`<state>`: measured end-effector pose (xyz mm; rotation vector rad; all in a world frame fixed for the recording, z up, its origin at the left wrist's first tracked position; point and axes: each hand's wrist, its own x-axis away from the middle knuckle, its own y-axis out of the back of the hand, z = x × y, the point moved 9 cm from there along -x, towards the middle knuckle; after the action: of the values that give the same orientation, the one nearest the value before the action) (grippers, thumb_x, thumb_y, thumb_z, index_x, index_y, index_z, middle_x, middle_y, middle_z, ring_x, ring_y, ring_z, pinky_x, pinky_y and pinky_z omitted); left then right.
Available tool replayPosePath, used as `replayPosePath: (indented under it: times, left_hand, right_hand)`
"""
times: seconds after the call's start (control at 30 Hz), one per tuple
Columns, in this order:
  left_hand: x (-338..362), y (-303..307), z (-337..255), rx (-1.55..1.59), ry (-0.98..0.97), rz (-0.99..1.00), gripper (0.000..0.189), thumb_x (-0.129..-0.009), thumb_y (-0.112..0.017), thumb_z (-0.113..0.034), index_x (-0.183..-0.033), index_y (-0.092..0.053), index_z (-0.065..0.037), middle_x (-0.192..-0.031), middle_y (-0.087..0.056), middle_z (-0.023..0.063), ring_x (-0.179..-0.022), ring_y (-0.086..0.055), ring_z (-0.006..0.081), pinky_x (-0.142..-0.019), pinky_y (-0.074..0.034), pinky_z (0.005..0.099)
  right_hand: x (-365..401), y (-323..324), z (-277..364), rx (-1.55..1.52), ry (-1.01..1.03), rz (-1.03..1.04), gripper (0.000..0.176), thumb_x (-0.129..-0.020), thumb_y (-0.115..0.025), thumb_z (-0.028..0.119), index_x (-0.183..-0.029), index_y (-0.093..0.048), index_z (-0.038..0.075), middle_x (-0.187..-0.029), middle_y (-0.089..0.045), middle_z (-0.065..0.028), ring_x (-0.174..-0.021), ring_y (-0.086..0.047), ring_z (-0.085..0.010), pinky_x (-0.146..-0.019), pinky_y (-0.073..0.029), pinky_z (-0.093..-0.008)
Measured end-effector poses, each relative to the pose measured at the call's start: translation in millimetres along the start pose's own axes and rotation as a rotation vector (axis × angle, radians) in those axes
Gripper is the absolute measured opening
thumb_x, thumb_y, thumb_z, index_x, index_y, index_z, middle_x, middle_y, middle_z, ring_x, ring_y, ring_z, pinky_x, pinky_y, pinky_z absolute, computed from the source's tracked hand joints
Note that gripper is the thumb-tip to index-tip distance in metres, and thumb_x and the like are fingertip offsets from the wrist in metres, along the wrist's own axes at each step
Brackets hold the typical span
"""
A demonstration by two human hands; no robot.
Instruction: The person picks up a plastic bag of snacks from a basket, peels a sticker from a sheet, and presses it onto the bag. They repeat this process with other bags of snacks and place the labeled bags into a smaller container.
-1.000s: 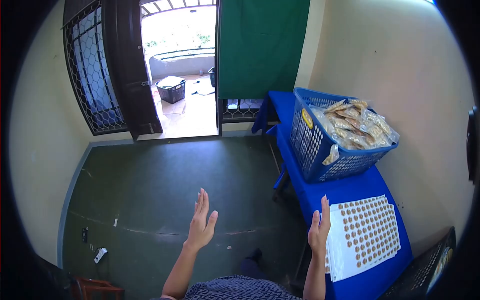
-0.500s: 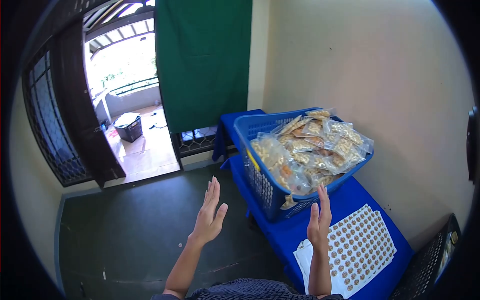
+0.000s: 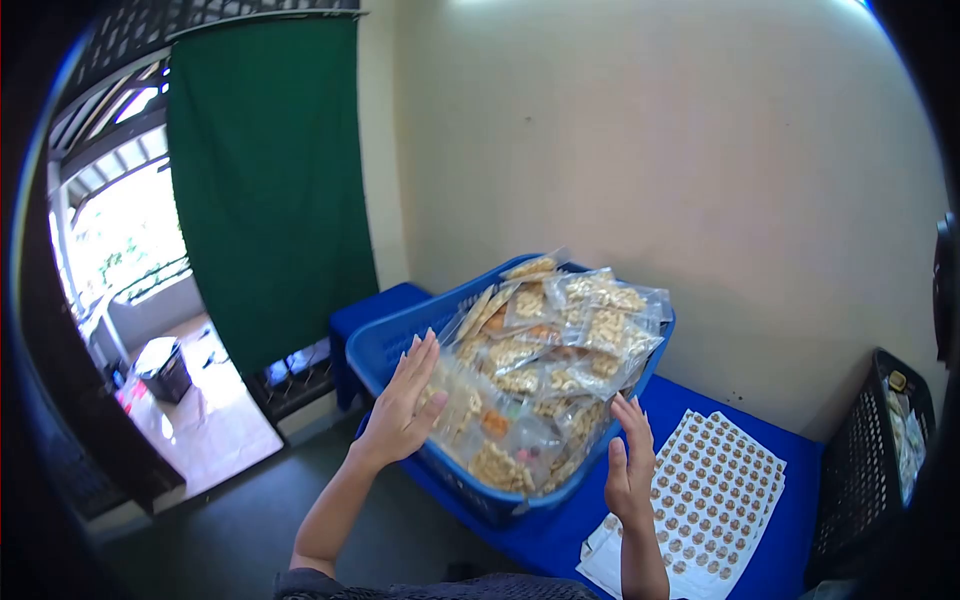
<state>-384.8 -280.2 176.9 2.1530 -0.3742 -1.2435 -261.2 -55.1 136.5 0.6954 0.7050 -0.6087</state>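
A blue plastic basket (image 3: 505, 503) stands on the blue-covered table, heaped with clear bags of pale snack pieces (image 3: 520, 350). My left hand (image 3: 402, 405) is open over the basket's near left side, fingers stretched up and thumb apart, holding nothing. On the other side, my right hand (image 3: 630, 460) is open too, palm turned inward, fingertips close to the basket's right rim. Sheets of round printed stickers (image 3: 715, 490) lie on the table just right of my right hand and partly behind its forearm.
The blue tablecloth (image 3: 800, 455) runs along a beige wall. A black crate (image 3: 850, 480) with bags in it stands at the far right. At left hang a green curtain (image 3: 270, 190) and an open doorway, with a dark crate (image 3: 165, 375) outside.
The view has turned right and come closer to the basket. My left hand, earlier over the floor, now overlaps the basket; both hands stay open.
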Motion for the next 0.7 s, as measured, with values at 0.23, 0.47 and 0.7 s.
replayPosePath:
  times: [0.23, 0.47, 0.7]
  left_hand:
    - [-81.0, -76.5, 57.3, -0.404, -0.433, 0.502, 0.043, -0.085, -0.041, -0.036, -0.113, -0.048, -0.004, -0.131, -0.029, 0.0182, -0.125, -0.02, 0.032, -0.101, -0.014, 0.0456]
    - [-112.5, -198.0, 178.4, -0.583, -0.531, 0.991, 0.039, -0.077, -0.052, -0.031, -0.109, -0.049, -0.009, -0.123, -0.04, 0.0125, -0.116, -0.034, 0.0273, -0.093, -0.029, 0.042]
    - [-188.5, -191.8, 52.8, 0.13, -0.778, 0.638, 0.005, -0.067, -0.055, -0.001, -0.07, -0.06, -0.002, -0.08, -0.059, 0.0117, -0.073, -0.057, 0.0265, -0.066, -0.046, 0.031]
  right_hand:
    - [-10.9, -2.2, 0.1, 0.055, -0.068, -0.176, 0.037, -0.086, -0.035, 0.026, -0.107, -0.051, 0.001, -0.117, -0.048, -0.014, -0.118, -0.033, -0.0326, -0.099, -0.017, -0.0436]
    - [44.6, 27.9, -5.5, 0.209, -0.308, -0.53, 0.034, -0.085, -0.035, 0.025, -0.098, -0.055, 0.001, -0.109, -0.053, -0.0158, -0.113, -0.039, -0.0339, -0.096, -0.023, -0.042]
    - [166.6, 74.1, 44.9, 0.6, -0.62, -0.875, 0.025, -0.082, -0.042, 0.014, -0.095, -0.056, -0.001, -0.104, -0.055, -0.0154, -0.11, -0.043, -0.0335, -0.093, -0.03, -0.0386]
